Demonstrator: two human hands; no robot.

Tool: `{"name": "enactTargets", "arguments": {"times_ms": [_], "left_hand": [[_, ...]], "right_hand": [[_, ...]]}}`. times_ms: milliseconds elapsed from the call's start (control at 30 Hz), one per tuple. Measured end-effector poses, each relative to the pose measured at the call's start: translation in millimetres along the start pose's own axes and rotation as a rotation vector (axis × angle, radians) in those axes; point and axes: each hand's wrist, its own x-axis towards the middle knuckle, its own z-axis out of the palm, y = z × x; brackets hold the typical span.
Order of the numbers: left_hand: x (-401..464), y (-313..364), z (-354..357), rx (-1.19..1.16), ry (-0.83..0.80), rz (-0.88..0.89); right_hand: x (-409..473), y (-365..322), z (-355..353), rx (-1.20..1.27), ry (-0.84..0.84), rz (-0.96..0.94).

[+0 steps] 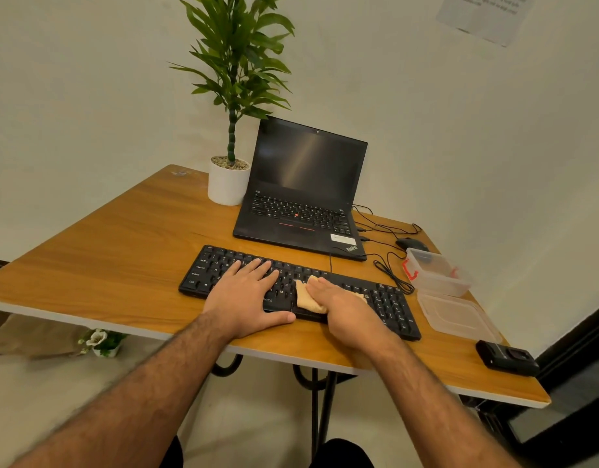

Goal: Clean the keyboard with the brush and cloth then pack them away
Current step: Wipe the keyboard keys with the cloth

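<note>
Now wiping | right hand [342,304] presses cloth [308,298] flat on keyboard [392,305] middle, grip loosely over it | left hand [247,292] splayed, released, steadying left half | keyboard's long axis runs left-right across desk [122,251]; unwiped keys lie rightward, nearer right hand | brush unseen.

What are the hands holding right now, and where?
The right hand presses a tan cloth flat under its palm and fingers on the keyboard. The left hand lies open on the keys, holding nothing.

Both forearms stretched forward, left hand [247,292] flat with fingers spread, right hand [342,307] palm down, fingers together.
</note>
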Motion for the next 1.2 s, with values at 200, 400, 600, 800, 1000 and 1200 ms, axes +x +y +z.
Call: {"name": "enactTargets", "arguments": {"times_ms": [200,400,600,800,1000,1200], "left_hand": [[1.8,-0.6,1.3,0.003,0.001,-0.009],[0.2,-0.7,-0.1,0.002,-0.001,-0.010],[0.9,-0.8,1.9,-0.008,0.005,-0.012],[0.4,-1.4,1.9,-0.005,0.019,-0.004],[0.5,-2.1,3.4,-0.006,0.019,-0.002],[-0.6,-1.5,2.0,-0.012,0.011,-0.005]], "right_hand": [[7.3,-12.7,2.9,-0.001,-0.011,-0.010],[14.7,-2.1,-13.2,-0.015,-0.005,0.069],[22.0,-18.1,-11.1,0.010,-0.095,0.034],[29.2,-7.9,-13.9,-0.039,-0.083,0.076],[27.8,9.7,-32.7,0.221,-0.126,0.113],[47.9,20.1,-39.7,0.201,0.244,0.410]]}}
